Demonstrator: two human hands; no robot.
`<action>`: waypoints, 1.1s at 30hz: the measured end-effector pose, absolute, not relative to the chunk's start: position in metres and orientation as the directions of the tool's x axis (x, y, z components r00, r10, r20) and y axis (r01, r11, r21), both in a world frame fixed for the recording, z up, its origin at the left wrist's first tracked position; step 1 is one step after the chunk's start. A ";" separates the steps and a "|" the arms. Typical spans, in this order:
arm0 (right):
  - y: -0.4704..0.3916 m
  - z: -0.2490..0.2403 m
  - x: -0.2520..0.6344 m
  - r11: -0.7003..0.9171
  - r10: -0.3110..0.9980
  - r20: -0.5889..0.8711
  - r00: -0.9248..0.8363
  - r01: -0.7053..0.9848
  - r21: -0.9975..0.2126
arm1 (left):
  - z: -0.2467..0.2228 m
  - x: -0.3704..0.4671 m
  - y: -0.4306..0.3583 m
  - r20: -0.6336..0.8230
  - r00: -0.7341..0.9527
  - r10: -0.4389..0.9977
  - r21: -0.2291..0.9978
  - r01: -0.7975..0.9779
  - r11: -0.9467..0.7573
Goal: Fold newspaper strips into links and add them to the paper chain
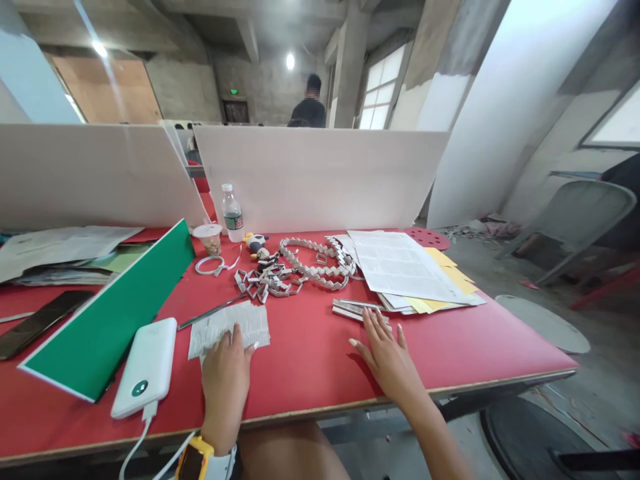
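Note:
On the red table, my left hand (227, 373) rests its fingers on a small sheet of printed paper (253, 323). Its thumb and fingers are apart and it grips nothing. My right hand (395, 367) lies with spread fingers, the tips over a few folded paper strips (350, 311), which they partly cover. Beyond the left hand, a thin dark metal blade or ruler (213, 311) touches the paper's far edge. Farther back sit a zigzag chain of folded paper (320, 272) and a heap of loose folded paper links (267, 283).
White partition boards (320, 180) close off the back. A stack of printed sheets (407, 267) lies at right. A bottle (233, 217), a plastic cup (210, 240) and a small bird figure (257, 243) stand behind. At left are a green board (120, 313) and a cabled power bank (147, 367).

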State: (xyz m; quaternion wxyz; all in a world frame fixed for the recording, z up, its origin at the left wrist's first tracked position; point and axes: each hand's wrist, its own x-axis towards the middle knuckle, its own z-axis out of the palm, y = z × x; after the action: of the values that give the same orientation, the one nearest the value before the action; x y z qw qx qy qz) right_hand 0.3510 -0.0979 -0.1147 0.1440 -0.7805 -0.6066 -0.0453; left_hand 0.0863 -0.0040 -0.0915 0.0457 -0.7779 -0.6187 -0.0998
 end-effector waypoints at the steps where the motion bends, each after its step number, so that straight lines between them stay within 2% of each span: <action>1: -0.100 -0.117 0.354 -0.191 0.930 0.283 0.233 0.967 -0.170 | -0.087 0.087 -0.005 0.172 0.216 0.961 0.046 0.973 -0.227; 6: -0.115 -0.129 0.343 -0.011 0.931 0.356 0.077 0.983 -0.182 | -0.080 0.085 -0.010 0.085 0.253 0.964 0.025 0.966 -0.256; 12: -0.120 -0.131 0.327 0.080 0.904 0.427 0.005 0.980 -0.181 | -0.080 0.077 -0.008 0.020 0.297 0.955 -0.063 0.953 -0.295; 19: -0.121 -0.128 0.318 0.157 0.878 0.474 -0.058 0.972 -0.173 | -0.065 0.083 -0.011 -0.106 0.312 0.944 -0.100 0.942 -0.322; 25: -0.124 -0.135 0.324 0.149 0.881 0.471 -0.050 0.973 -0.175 | -0.064 0.089 -0.016 -0.066 0.338 0.939 -0.145 0.928 -0.344; 28: -0.126 -0.136 0.327 0.144 0.882 0.470 -0.033 0.968 -0.203 | -0.069 0.087 -0.017 0.006 0.367 0.930 -0.161 0.919 -0.361; 33: -0.126 -0.132 0.331 0.144 0.880 0.475 -0.023 0.965 -0.219 | -0.075 0.080 -0.018 0.144 0.269 0.952 -0.111 0.961 -0.254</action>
State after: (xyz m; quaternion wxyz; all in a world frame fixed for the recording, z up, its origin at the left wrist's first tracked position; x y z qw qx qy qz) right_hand 0.3307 -0.1259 -0.1317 0.2588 -0.6490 -0.7106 -0.0822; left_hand 0.0803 -0.0178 -0.0745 0.0880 -0.7916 -0.6042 -0.0236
